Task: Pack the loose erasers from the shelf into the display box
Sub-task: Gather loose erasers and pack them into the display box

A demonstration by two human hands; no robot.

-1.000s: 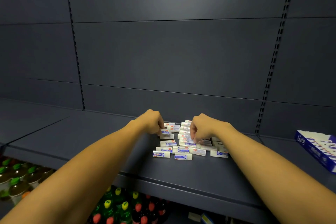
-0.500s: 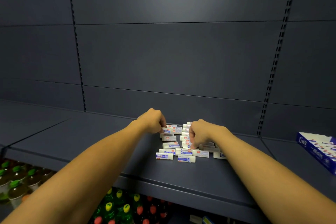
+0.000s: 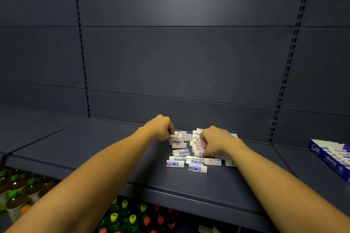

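Note:
Several small white erasers (image 3: 189, 154) with blue and red sleeves lie in a loose heap on the dark shelf (image 3: 113, 149). My left hand (image 3: 161, 127) is at the heap's far left corner, fingers curled and pinching one eraser (image 3: 174, 136). My right hand (image 3: 216, 141) sits curled over the heap's right side, fingertips down among the erasers; what it holds is hidden. The blue and white display box (image 3: 331, 157) stands open at the far right of the shelf, apart from both hands.
The shelf's front edge (image 3: 189, 197) runs just below the heap. Bottles with green, yellow and red caps (image 3: 128, 217) fill the shelf beneath. The dark back panel (image 3: 180, 62) rises close behind the erasers.
Both hands stay at the heap. My left hand has lifted an eraser a little at the left corner, and my right hand has shifted slightly lower over the pile.

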